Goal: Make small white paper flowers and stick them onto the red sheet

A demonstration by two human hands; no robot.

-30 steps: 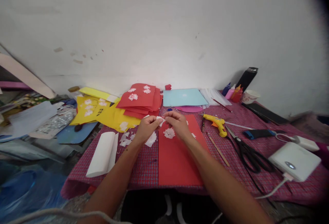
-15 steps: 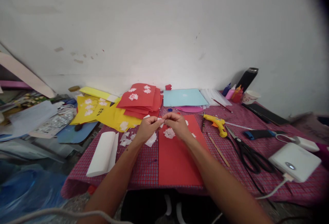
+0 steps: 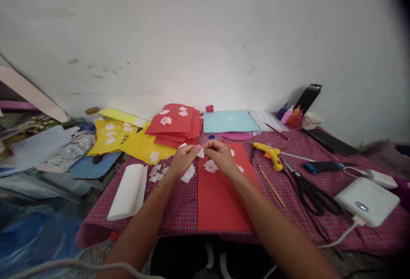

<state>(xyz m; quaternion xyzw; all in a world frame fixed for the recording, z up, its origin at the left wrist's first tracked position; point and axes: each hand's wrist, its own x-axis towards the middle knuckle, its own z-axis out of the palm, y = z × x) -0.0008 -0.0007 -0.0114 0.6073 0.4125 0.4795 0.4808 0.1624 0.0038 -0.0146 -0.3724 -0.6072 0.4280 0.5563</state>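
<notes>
Both hands meet over the top left of a red paper sheet [image 3: 224, 202], pinching a small piece of white tissue paper [image 3: 200, 153] between them. My left hand [image 3: 185, 158] holds its left side with thumb and finger. From the other side, my right hand [image 3: 219, 155] grips it with closed fingertips. On the red sheet, a white paper flower [image 3: 210, 167] lies just below my fingers, and parts of other white flowers show beside my right wrist. Loose white tissue pieces [image 3: 156, 174] are scattered left of the sheet, partly behind my left forearm.
Folded white tissue [image 3: 126, 191] lies at left. Behind are stacked red papers [image 3: 171, 125] with flowers, yellow papers [image 3: 110, 138] and a light blue sheet [image 3: 230, 122]. On the right are a yellow glue gun [image 3: 270, 155], a wooden stick [image 3: 272, 188], black scissors [image 3: 312, 193] and a white power bank [image 3: 368, 202].
The fingertips have shifted slightly, and more of the white tissue piece shows between my hands. Everything else on the table stays where it was.
</notes>
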